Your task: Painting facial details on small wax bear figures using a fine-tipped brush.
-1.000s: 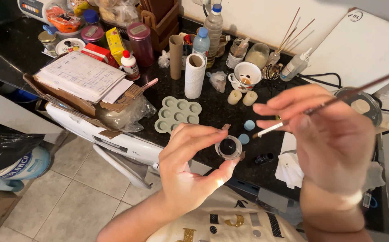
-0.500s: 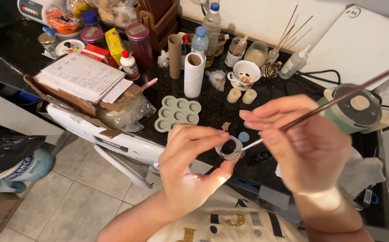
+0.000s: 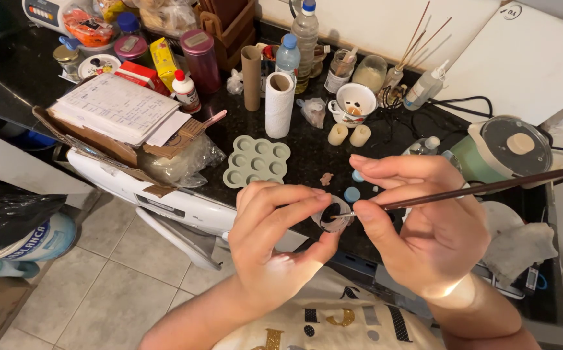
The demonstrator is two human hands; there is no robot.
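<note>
Head view: left hand [image 3: 275, 246] pinches small pot [image 3: 333, 217]; right hand [image 3: 424, 227] seemingly grips brush [image 3: 489, 188].

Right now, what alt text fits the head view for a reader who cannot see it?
The left hand holds a small clear pot of dark paint while the right hand dips a thin brush into it, above a cluttered dark counter with a green palette tray.

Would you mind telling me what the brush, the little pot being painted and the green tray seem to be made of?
Brush: likely wood, its long thin handle dark brown with a slight sheen. Little pot in the left hand: probably clear plastic or glass, since light shows through its rim. Green tray: matte, soft-edged wells, possibly silicone or plastic.
</note>
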